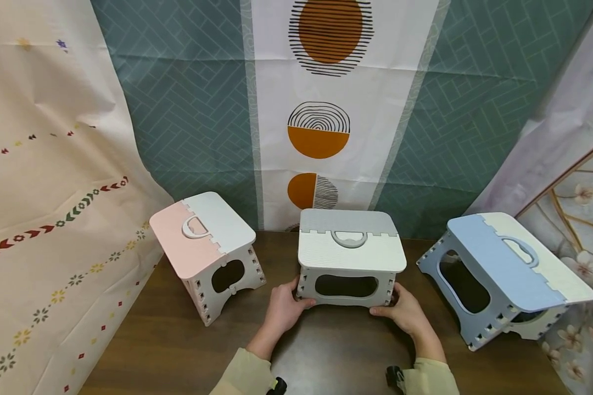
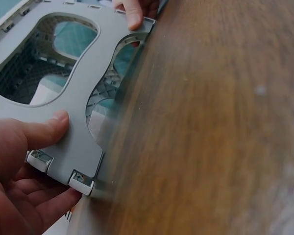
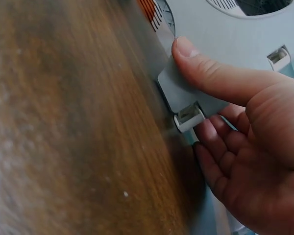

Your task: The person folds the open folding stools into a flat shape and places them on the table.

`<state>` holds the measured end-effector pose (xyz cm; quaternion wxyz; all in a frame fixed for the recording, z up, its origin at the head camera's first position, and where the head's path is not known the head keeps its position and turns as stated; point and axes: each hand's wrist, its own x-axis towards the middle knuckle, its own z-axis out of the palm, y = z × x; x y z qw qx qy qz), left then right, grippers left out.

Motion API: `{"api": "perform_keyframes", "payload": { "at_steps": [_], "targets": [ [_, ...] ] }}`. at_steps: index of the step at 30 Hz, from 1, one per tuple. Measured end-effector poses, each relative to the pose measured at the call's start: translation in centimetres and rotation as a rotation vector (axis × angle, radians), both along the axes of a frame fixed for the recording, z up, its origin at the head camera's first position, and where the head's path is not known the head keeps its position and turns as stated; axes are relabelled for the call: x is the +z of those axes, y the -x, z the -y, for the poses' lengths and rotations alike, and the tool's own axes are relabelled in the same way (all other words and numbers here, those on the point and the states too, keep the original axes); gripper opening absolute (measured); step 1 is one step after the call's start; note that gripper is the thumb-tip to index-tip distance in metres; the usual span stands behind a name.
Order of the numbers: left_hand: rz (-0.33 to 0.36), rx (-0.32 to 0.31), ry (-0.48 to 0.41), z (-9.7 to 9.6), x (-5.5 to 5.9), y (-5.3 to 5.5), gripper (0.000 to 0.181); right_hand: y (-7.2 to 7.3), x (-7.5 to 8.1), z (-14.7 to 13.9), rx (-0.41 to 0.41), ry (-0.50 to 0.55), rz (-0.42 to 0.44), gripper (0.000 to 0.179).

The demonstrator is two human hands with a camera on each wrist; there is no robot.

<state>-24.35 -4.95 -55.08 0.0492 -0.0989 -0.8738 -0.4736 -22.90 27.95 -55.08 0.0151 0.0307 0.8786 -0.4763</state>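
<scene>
A grey and white folding step stool [image 1: 351, 252] stands unfolded in the middle of the head view, its grey handle lying flat on top. My left hand [image 1: 283, 307] grips its left front leg, thumb on the grey front panel and fingers behind the edge. At the right front leg my right hand [image 1: 404, 311] holds on the same way. In the left wrist view the thumb of my left hand [image 2: 19, 156] presses beside the oval opening. In the right wrist view my right hand [image 3: 255, 122] has its thumb on the panel's lower corner.
A pink and white folding stool [image 1: 202, 236] stands to the left, turned at an angle. To the right is a blue and white one [image 1: 514, 263]. All stand on a brown wooden table [image 1: 341, 356]. Patterned curtains [image 1: 192, 109] hang behind and at both sides.
</scene>
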Motion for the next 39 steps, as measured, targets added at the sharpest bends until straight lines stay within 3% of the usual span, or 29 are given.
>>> {"api": "perform_keyframes", "payload": {
  "at_steps": [5,15,39],
  "targets": [
    [0.014,-0.006,-0.021,0.15,-0.22,0.06,0.081,-0.05,0.08,0.22,-0.010,-0.030,0.003,0.086],
    [0.041,0.015,-0.096,0.45,-0.41,-0.14,0.076,-0.04,-0.18,0.22,-0.009,-0.100,-0.020,0.080],
    [0.032,-0.040,-0.055,0.39,-0.49,0.37,0.050,0.15,-0.33,-0.02,-0.016,-0.173,-0.034,0.071]
  ]
}}
